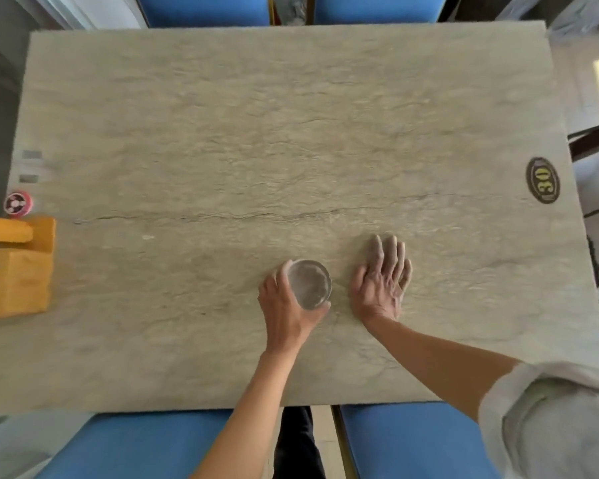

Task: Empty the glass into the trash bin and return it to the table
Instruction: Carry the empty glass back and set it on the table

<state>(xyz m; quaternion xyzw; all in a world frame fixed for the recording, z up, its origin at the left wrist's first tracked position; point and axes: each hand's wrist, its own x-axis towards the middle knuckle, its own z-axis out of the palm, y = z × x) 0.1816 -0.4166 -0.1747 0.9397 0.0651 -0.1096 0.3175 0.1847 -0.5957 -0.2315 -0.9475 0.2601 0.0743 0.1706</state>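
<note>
A clear drinking glass (309, 284) stands upright on the beige stone table (256, 133), near the front middle. My left hand (286, 307) wraps around its left and near side, thumb and fingers curled on the wall. My right hand (381, 278) lies flat on the tabletop just right of the glass, fingers spread, holding nothing. I cannot tell what is inside the glass. No trash bin is in view.
An orange tissue box (18, 267) sits at the table's left edge, with a small round pink item (18, 203) behind it. An oval "30" sticker (542, 180) marks the right side. Blue chairs (135, 447) stand at the near and far edges.
</note>
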